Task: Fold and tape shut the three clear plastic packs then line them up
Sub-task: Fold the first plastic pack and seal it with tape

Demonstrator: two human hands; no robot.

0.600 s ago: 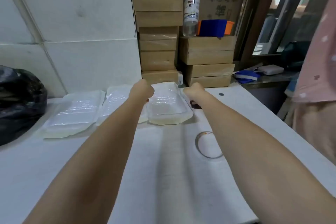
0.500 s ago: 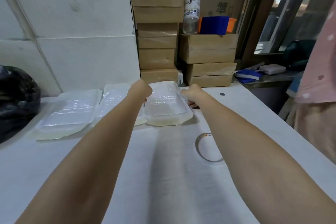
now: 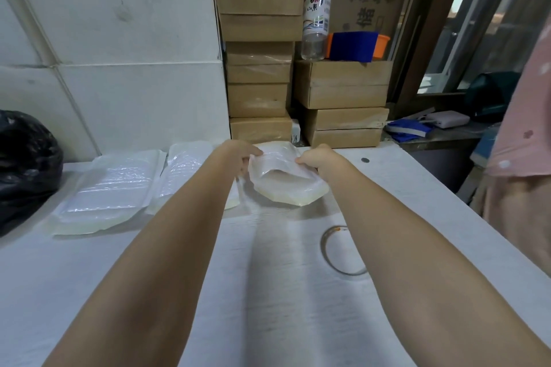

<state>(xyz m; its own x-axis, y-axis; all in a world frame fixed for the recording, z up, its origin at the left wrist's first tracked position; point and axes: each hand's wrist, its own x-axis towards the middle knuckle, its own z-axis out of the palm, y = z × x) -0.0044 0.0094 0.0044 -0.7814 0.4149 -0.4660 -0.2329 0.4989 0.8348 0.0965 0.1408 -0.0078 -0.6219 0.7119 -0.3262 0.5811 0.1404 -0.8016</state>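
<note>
Packs: two (image 3: 108, 188) (image 3: 182, 173) lie flat left of the fingers, unchanged. Left hand (image 3: 238, 155) and right hand (image 3: 320, 159) now pinch the third pack (image 3: 283, 179) between them, its far end raised off the table (image 3: 268, 292); earlier it lay flat.

Three clear packs (image 3: 104, 188) (image 3: 182, 173) (image 3: 286, 179) in row; rightmost tilted.

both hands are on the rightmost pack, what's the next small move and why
Probably finish folding its far flap toward you and press it flat. The left hand and right hand each grip a side of the rightmost pack, whose far end is lifted and curling over. The tape roll lies untouched on the table, so taping likely comes after.
</note>
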